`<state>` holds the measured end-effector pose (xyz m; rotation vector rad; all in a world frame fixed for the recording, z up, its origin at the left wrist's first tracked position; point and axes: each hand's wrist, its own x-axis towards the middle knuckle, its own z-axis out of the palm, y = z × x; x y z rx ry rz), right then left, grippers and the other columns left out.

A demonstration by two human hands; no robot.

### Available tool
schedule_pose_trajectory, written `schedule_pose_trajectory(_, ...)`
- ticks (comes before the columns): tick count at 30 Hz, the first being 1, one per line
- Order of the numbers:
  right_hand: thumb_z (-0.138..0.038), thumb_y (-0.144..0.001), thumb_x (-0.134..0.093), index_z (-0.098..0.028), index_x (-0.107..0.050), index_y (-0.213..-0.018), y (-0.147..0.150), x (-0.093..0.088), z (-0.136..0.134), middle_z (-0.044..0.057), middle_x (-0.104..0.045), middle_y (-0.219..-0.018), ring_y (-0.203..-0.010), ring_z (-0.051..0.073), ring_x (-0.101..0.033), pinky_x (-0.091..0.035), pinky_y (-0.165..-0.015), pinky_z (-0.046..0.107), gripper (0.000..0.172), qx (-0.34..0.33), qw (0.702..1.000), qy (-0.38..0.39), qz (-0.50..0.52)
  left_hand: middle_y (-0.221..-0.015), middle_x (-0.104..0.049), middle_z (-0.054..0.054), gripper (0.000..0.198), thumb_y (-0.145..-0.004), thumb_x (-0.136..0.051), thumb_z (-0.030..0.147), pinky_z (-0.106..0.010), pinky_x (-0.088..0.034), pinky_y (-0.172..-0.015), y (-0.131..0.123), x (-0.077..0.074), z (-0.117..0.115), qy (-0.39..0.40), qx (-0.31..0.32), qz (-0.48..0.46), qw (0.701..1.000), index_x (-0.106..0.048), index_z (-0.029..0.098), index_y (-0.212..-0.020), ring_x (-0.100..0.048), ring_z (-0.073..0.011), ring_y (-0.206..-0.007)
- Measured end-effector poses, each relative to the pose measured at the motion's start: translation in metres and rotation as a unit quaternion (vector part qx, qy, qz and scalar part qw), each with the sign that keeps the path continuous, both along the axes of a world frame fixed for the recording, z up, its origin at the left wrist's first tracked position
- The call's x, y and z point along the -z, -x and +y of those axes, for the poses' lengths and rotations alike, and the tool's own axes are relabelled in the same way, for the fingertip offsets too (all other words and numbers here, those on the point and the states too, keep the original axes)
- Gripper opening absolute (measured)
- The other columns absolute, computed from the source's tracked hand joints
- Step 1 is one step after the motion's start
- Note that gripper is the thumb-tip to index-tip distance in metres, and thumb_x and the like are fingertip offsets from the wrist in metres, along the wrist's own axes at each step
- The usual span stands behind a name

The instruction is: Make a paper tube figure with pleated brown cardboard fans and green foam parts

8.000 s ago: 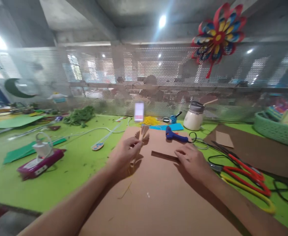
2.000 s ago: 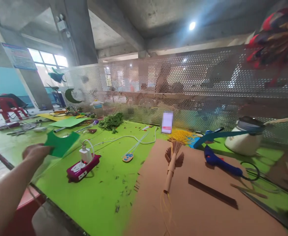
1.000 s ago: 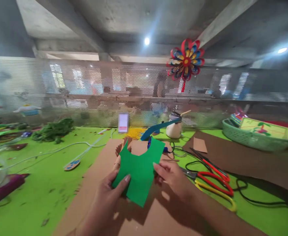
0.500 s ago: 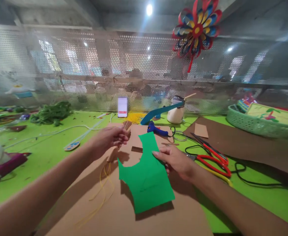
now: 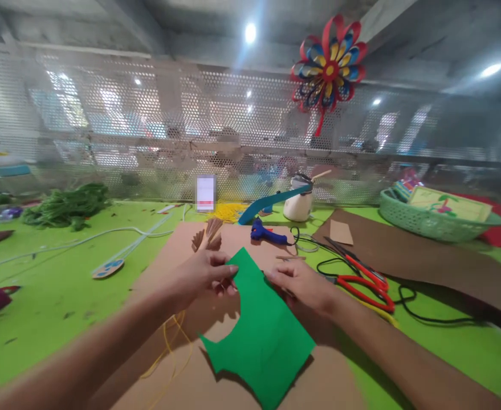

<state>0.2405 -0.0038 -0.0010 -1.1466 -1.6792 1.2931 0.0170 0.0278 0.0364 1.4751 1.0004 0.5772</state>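
The green sheet lies over the brown card at the near middle of the green table, and its far corner comes up between the person's two hands. Its long axis runs from about 11 o'clock, at that corner, to about 5 o'clock, toward the person. A curved cut-out faces 8 o'clock on the near left edge. From the left hand the sheet spreads away toward 4 o'clock; from the right hand it spreads toward 7 o'clock. Both hands sit right at the sheet's far end, and the right one has the firmer contact. The left hand is curled shut on a brown paper bundle, whose fanned tip rises at 12 o'clock above the knuckles. Yellow strands trail out at 6 o'clock, and only the left fingertips touch the sheet's upper left edge. The right hand is half closed, with the thumb lying on the upper right edge, and it seems to pinch that edge. The fingers below it are partly hidden. A blue glue gun lies at 12 o'clock beyond the hands, and red scissors lie at 3 o'clock, just beside the right wrist.
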Motion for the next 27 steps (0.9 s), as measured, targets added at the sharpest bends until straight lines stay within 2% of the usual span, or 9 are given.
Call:
schedule_pose_trajectory(4,-0.056,-0.080,-0.056,-0.017,-0.059,-0.072,-0.034,-0.019,0.014,0.000,-0.058,-0.060,-0.047,0.010,-0.049,-0.037,-0.046,0.024,0.041,0.112,0.991,-0.066,0.003,-0.058,-0.069,-0.003,0.020,-0.078,-0.067,0.026,-0.016,-0.040,-0.046,0.000,-0.001,-0.001,0.027,-0.056,-0.049,0.997,-0.050,0.018,-0.071,-0.057,-0.0086,-0.048)
schedule_pose_trajectory(7,-0.055,-0.084,-0.049,-0.018,-0.056,-0.078,-0.083,-0.036,0.028,0.001,-0.058,-0.069,-0.054,0.010,-0.051,-0.040,-0.051,0.024,0.037,0.223,0.966,-0.130,-0.018,-0.060,-0.071,-0.004,0.021,-0.077,-0.068,0.024,-0.015,-0.042,-0.046,0.003,0.001,0.002,0.044,-0.085,-0.088,0.992,-0.048,0.018,-0.077,-0.058,-0.0083,-0.046)
schedule_pose_trajectory(10,-0.053,-0.086,-0.046,-0.017,-0.055,-0.076,-0.135,-0.042,0.032,0.001,-0.056,-0.066,-0.054,0.011,-0.051,-0.041,-0.051,0.024,0.038,0.285,0.942,-0.144,-0.099,-0.064,-0.072,-0.007,0.022,-0.076,-0.070,0.025,-0.016,-0.047,-0.049,0.008,0.008,0.007,0.046,-0.068,-0.117,0.990,-0.052,0.017,-0.083,-0.062,-0.0098,-0.049)
schedule_pose_trajectory(14,-0.045,-0.084,-0.058,-0.015,-0.061,-0.070,-0.179,-0.023,0.017,0.000,-0.059,-0.062,-0.057,0.013,-0.054,-0.045,-0.058,0.028,0.033,0.289,0.909,-0.108,-0.280,-0.067,-0.072,-0.008,0.022,-0.075,-0.072,0.023,-0.017,-0.049,-0.049,0.012,0.018,0.015,0.058,-0.061,-0.166,0.983,-0.052,0.017,-0.080,-0.068,-0.0147,-0.057)
schedule_pose_trajectory(17,-0.038,-0.087,-0.060,-0.015,-0.064,-0.086,-0.192,-0.003,0.006,0.003,-0.066,-0.084,-0.074,0.016,-0.061,-0.049,-0.072,0.033,0.024,0.266,0.874,-0.081,-0.398,-0.066,-0.071,-0.007,0.021,-0.076,-0.070,0.022,-0.019,-0.050,-0.050,0.011,0.018,0.014,0.057,-0.066,-0.187,0.979,-0.050,0.017,-0.077,-0.070,-0.0184,-0.064)
schedule_pose_trajectory(19,-0.031,-0.082,-0.065,-0.015,-0.066,-0.096,-0.196,0.007,0.005,0.007,-0.068,-0.096,-0.087,0.020,-0.062,-0.047,-0.079,0.036,0.021,0.257,0.851,-0.073,-0.452,-0.064,-0.069,-0.005,0.020,-0.078,-0.069,0.021,-0.019,-0.050,-0.050,0.008,0.014,0.009,0.045,-0.084,-0.187,0.978,-0.049,0.017,-0.077,-0.070,-0.0172,-0.062)
schedule_pose_trajectory(23,-0.015,-0.066,-0.064,-0.014,-0.064,-0.115,-0.201,0.019,0.017,0.013,-0.070,-0.103,-0.094,0.029,-0.064,-0.044,-0.072,0.032,0.049,0.258,0.817,-0.059,-0.511,-0.063,-0.068,-0.003,0.023,-0.081,-0.066,0.024,-0.018,-0.051,-0.053,0.005,0.009,-0.001,0.029,-0.108,-0.173,0.978,-0.045,0.017,-0.074,-0.068,-0.0136,-0.059)
schedule_pose_trajectory(25,-0.014,-0.063,-0.062,-0.017,-0.064,-0.117,-0.203,0.023,0.025,0.012,-0.071,-0.104,-0.092,0.029,-0.065,-0.044,-0.069,0.030,0.054,0.255,0.810,-0.056,-0.525,-0.060,-0.068,-0.002,0.027,-0.079,-0.069,0.027,-0.018,-0.050,-0.051,0.006,0.011,-0.003,0.003,-0.113,-0.174,0.978,-0.044,0.018,-0.073,-0.068,-0.0134,-0.058)
schedule_pose_trajectory(27,-0.014,-0.062,-0.061,-0.019,-0.066,-0.112,-0.205,0.024,0.030,0.009,-0.072,-0.099,-0.087,0.026,-0.066,-0.044,-0.066,0.028,0.050,0.254,0.805,-0.057,-0.533,-0.056,-0.068,-0.002,0.033,-0.074,-0.074,0.030,-0.017,-0.048,-0.049,0.008,0.014,-0.002,-0.019,-0.114,-0.180,0.977,-0.044,0.018,-0.072,-0.066,-0.0124,-0.053)
